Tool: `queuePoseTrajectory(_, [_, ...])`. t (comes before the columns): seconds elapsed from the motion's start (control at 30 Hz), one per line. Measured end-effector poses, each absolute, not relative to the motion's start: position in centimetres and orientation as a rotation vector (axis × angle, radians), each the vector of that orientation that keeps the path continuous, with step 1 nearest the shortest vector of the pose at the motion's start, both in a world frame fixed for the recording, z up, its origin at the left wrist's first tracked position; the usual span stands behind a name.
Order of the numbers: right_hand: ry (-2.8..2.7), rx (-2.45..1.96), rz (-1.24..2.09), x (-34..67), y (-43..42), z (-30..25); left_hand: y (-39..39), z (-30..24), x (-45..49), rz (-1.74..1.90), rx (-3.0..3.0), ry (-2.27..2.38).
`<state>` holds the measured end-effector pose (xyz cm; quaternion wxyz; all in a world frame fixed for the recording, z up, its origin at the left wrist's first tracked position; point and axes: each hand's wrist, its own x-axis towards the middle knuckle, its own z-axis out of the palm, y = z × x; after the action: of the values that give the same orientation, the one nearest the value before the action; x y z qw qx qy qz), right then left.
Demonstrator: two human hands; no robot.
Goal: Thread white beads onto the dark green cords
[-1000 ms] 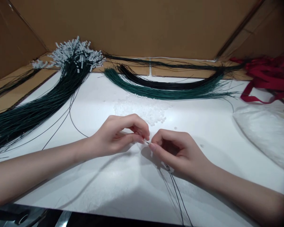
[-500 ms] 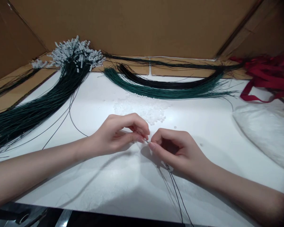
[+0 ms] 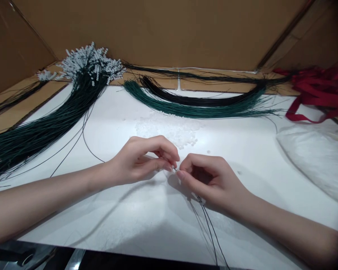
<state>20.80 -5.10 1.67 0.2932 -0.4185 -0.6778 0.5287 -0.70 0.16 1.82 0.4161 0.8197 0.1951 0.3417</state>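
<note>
In the middle of the view my left hand (image 3: pixel 152 159) is closed in a pinch at a tiny white bead (image 3: pixel 173 167), partly hidden by the fingertips. Facing it, my right hand (image 3: pixel 205 176) pinches a thin dark wire, whose short tip reaches to the bead. Below the right palm hang a few dark wires (image 3: pixel 209 227), running down past the table's front edge, with small white beads (image 3: pixel 201 201) near their upper part. Just beyond my hands lies a loose spread of white beads (image 3: pixel 171 129) on the white table (image 3: pixel 124 228).
A thick bundle of dark green wires (image 3: pixel 62 108) with white beaded tips lies at left. Curved green wires (image 3: pixel 191 109) and black wires (image 3: pixel 197 99) lie behind the beads. Red ribbon (image 3: pixel 315 97) and a clear plastic bag (image 3: pixel 312 157) are at right. Cardboard walls (image 3: pixel 157 33) enclose the back.
Almost nothing differs. The left fingertips have shifted very slightly right and down, and both hands keep their pinch at the bead and wire.
</note>
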Motion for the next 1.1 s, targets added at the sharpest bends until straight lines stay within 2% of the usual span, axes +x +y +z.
queuePoseTrajectory(1.1, [-1.815,-1.105,1.304,20.68,-5.12,1.67,0.05,1.97,-0.82,0.792,2.037,0.515])
